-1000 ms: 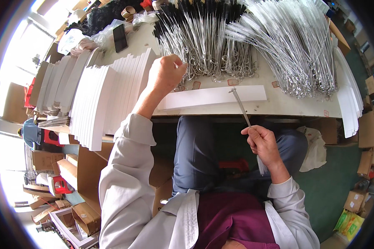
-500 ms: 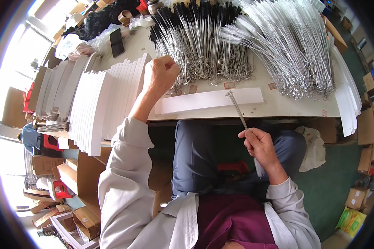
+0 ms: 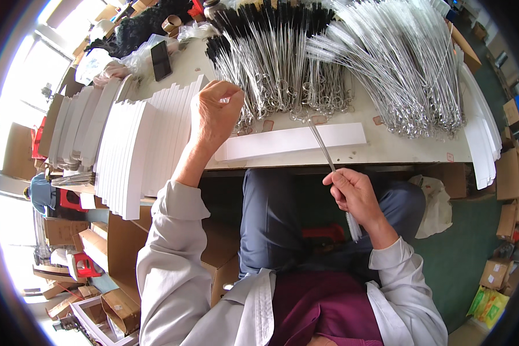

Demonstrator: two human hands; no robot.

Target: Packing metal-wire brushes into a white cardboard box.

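Observation:
My right hand (image 3: 354, 195) is closed around a few thin wire-handled brushes (image 3: 322, 144). Their metal ends point up toward the table, and pale bristles show below my fist. My left hand (image 3: 216, 112) is raised at the table's left side, thumb and fingers pinched together; whatever is in the pinch, if anything, I cannot make out. Beside it lies a heap of black-bristled wire brushes (image 3: 279, 63) with looped ends facing me. A heap of white-bristled wire brushes (image 3: 403, 69) is to the right. One long white box (image 3: 294, 141) lies flat along the near edge.
A row of long white boxes (image 3: 127, 150) stands left of my left arm. Beyond it are a black phone (image 3: 161, 60) and clear plastic bags (image 3: 98, 63). More white strips (image 3: 480, 132) hang at the table's right edge. Cardboard boxes (image 3: 121, 248) sit on the floor at left.
My left hand has moved slightly left and toward me, still pinched. My right hand has lifted a little to the left, bringing the brushes' metal ends nearer the black brush heap.

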